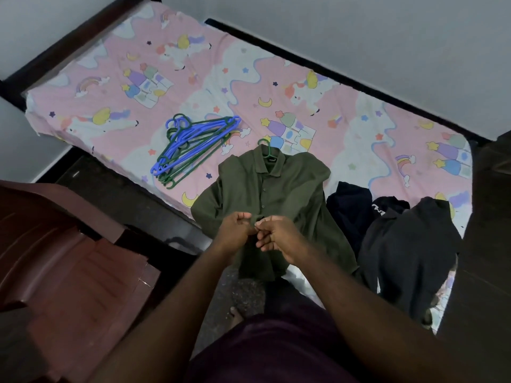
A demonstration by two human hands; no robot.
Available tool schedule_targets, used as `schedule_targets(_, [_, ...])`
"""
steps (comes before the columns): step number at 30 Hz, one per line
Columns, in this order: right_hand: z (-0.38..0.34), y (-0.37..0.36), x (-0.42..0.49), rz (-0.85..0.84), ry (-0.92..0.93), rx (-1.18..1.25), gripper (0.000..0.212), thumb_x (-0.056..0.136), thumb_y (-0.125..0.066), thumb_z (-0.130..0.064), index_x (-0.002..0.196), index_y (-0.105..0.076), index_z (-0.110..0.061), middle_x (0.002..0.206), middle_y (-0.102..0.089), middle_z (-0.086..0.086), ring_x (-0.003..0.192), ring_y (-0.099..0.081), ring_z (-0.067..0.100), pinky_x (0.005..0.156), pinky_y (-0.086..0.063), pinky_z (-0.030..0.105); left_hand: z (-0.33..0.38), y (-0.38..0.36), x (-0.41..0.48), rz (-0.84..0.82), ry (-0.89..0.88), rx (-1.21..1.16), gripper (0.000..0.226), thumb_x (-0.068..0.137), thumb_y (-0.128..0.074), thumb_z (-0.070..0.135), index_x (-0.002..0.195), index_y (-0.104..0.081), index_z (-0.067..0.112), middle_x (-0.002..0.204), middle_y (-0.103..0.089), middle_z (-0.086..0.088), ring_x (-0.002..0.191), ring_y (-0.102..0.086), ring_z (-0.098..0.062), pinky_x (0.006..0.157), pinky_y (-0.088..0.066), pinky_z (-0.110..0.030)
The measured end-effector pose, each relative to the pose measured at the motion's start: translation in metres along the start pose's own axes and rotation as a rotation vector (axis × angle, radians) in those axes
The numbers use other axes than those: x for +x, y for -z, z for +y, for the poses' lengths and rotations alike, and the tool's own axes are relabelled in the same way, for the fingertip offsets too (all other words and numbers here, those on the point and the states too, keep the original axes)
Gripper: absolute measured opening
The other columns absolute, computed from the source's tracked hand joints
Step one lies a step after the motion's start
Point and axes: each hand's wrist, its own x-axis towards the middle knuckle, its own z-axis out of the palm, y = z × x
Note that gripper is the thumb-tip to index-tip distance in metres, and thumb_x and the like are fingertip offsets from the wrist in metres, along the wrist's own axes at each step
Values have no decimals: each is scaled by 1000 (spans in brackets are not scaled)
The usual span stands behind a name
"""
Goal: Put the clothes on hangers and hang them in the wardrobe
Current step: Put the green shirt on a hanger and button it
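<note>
Green shirt (265, 194) lies face-up at the near edge of the bed (116, 87), already on a green hanger, hook (266, 147) sticking out at the collar. Left hand (235, 232) and right hand (279, 236) both pinched closed on the shirt's front placket, low down, fingertips nearly touching. Spare hangers (190, 145), blue and green, stacked on the sheet to the left of the shirt. Dark clothes (398, 239) piled just right of it. Brown chair (69, 258) at left.
</note>
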Motion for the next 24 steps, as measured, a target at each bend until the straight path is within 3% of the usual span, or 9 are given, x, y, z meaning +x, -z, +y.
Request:
schedule_targets(4, [-10, 10, 50, -2, -83, -48, 10, 99, -51, -11, 91, -56, -7, 67, -59, 9, 48, -56, 15, 43, -44, 23, 10, -3, 40, 151, 13, 369, 27, 85, -64, 4, 111, -57, 8, 91, -60, -3, 90, -59, -21, 80, -48, -32])
schedule_targets(7, [-21, 26, 92, 6, -117, -32, 11, 99, -51, -11, 90, -55, -8, 66, -58, 8, 46, -54, 14, 41, -43, 22, 25, 0, 71, 152, 4, 641, 27, 88, -65, 14, 114, -58, 9, 98, -59, -3, 91, -56, -18, 78, -45, -28])
schedule_targets(13, [-39, 87, 222, 91, -109, -205, 18, 98, -50, -10, 83, -59, -14, 69, -61, 6, 48, -56, 9, 45, -45, 21, 54, 0, 131, 142, 57, 713, 25, 90, -65, 23, 110, -62, 9, 103, -67, -7, 96, -63, -24, 88, -52, -35])
schedule_targets(16, [-49, 115, 293, 251, 138, -615, 15, 95, -55, -13, 84, -66, -12, 80, -65, 3, 69, -57, 14, 62, -42, 25, 48, -4, 155, 120, 105, 707, 21, 90, -65, 26, 105, -64, 11, 97, -67, -3, 93, -64, -20, 81, -49, -29])
schedule_targets(19, [-60, 131, 353, 362, 320, -830, 12, 94, -57, -14, 92, -66, -7, 93, -64, 8, 85, -55, 19, 72, -41, 29, 36, -11, 167, 106, 148, 713, 12, 91, -65, 25, 96, -61, 15, 87, -63, 6, 84, -60, -13, 67, -43, -17])
schedule_targets(22, [-66, 134, 404, 335, 376, -1029, 26, 91, -63, -19, 112, -62, -5, 118, -56, 17, 110, -52, 33, 91, -43, 40, 21, -23, 171, 110, 185, 691, 6, 91, -65, 21, 92, -62, 17, 82, -61, 9, 77, -58, -7, 63, -40, -13])
schedule_targets(24, [-69, 135, 432, 281, 317, -1091, 39, 89, -65, -24, 122, -54, -7, 133, -46, 19, 121, -46, 38, 99, -38, 44, 10, -33, 176, 79, 225, 695, 4, 90, -65, 19, 92, -63, 16, 84, -63, 5, 75, -57, -4, 62, -40, -12])
